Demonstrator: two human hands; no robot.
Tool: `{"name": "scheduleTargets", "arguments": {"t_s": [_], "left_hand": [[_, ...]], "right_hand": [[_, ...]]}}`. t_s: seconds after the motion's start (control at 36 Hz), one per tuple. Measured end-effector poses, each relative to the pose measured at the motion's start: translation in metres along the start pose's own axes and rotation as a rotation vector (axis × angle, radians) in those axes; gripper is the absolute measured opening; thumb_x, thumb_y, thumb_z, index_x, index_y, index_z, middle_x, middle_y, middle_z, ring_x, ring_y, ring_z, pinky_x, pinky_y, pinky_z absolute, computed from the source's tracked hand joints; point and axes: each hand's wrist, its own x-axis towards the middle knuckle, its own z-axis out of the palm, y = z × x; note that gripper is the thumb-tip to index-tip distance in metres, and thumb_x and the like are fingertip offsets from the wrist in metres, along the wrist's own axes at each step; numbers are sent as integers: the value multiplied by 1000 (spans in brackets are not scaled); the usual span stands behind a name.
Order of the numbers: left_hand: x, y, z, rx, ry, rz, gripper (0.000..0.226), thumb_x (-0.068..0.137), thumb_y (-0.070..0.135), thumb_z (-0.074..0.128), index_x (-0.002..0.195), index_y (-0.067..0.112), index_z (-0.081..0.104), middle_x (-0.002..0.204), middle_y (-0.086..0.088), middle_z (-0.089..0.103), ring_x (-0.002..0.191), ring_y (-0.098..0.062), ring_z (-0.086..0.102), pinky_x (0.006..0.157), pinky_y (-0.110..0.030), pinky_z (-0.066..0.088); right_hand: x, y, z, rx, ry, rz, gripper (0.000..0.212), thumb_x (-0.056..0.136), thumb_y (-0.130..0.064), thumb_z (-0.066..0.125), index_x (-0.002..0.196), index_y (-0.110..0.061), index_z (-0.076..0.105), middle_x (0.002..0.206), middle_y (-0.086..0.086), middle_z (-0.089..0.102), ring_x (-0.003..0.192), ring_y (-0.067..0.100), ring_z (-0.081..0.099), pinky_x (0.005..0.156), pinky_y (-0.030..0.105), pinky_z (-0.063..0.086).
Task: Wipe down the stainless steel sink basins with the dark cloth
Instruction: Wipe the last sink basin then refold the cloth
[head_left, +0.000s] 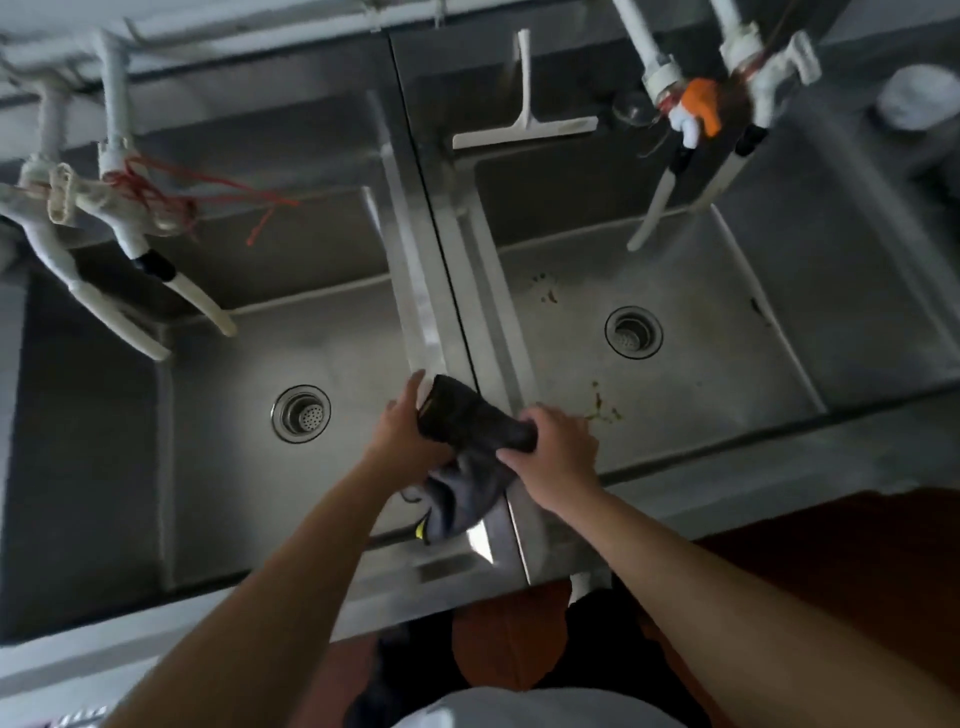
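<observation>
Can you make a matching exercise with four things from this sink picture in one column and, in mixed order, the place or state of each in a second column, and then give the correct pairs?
Column 1
1. dark cloth
2. white squeegee
3. brownish stains
4. red string

Column 2
A. tied round the taps at the left
B. held in both hands, left hand and right hand, above the divider
C. lying on the ledge behind the right basin
D. on the floor of the right basin

Pairs: 1-B, 2-C, 3-D, 4-A
</observation>
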Motion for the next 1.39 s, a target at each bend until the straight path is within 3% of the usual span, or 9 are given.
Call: {"name": "scheduleTargets", "arguments": {"t_s": [0.11, 0.22, 0.31, 0.5, 0.64, 0.72, 1.06, 1.17, 1.39], "left_hand": [[-12, 19, -19, -220, 10, -156, 63, 72, 5, 84, 129, 18, 58, 102, -10, 68, 79, -16, 64, 62, -17, 51], [-37, 44, -30, -171, 1, -131, 36, 73, 3, 79, 104, 19, 69, 90, 0, 70, 84, -15, 68, 62, -16, 53], [-59, 58, -33, -380, -4, -25, 39, 76, -8, 70, 101, 22, 69, 100, -9, 71, 97, -28, 68, 71, -24, 57], [-98, 85, -39, -653, 159, 245, 30, 78, 1, 74, 106, 8, 66, 106, -16, 69, 103, -24, 65, 94, -35, 52], [-108, 104, -41, -673, 415, 409, 30, 76, -6, 75, 90, 19, 66, 84, 5, 71, 84, -9, 68, 77, -19, 53], [-121, 101, -33, -530, 501, 459, 30, 75, 1, 77, 83, 26, 64, 83, 1, 68, 81, -15, 66, 77, -31, 56], [-152, 46, -10, -671, -19, 251, 24, 83, 8, 74, 104, 17, 67, 98, -6, 74, 90, -22, 73, 68, -27, 58], [-125, 29, 13, -574, 32, 105, 23, 84, -1, 72, 103, 10, 64, 98, -10, 71, 91, -21, 69, 75, -30, 58], [-102, -3, 28, -338, 397, 163, 28, 80, 8, 74, 98, 29, 67, 84, 19, 63, 64, 17, 54, 55, -1, 40]], "right_hand": [[9, 0, -21, 104, -153, -94, 21, 81, -18, 66, 78, -28, 48, 89, -5, 60, 88, 23, 59, 82, 40, 46], [18, 2, -63, 373, -308, -180, 20, 79, -10, 72, 91, -20, 59, 83, -3, 59, 77, 17, 58, 63, 27, 44], [25, -6, -108, 426, -359, -264, 26, 77, -1, 76, 101, -9, 71, 90, 9, 69, 85, 25, 65, 74, 37, 56], [20, -39, -204, 475, -283, -519, 23, 79, 0, 76, 102, -3, 74, 90, 7, 68, 83, 13, 62, 76, 21, 51], [5, -48, -230, 439, -115, -708, 22, 82, -4, 75, 101, -14, 76, 89, -5, 72, 85, 7, 66, 77, 17, 52], [-11, -37, -226, 412, -90, -758, 27, 82, -4, 75, 90, -29, 76, 81, -16, 73, 81, -1, 66, 76, 16, 53], [-41, 2, -186, 403, -455, -373, 18, 83, -2, 73, 92, -17, 77, 84, 3, 76, 81, 18, 74, 62, 27, 59], [-31, 8, -143, 266, -356, -268, 19, 83, -5, 74, 90, -23, 76, 88, -3, 72, 88, 14, 66, 73, 26, 54], [-47, 18, -79, 152, 77, -458, 19, 85, -7, 68, 99, -18, 75, 96, -3, 69, 89, 14, 61, 74, 25, 46]]}}
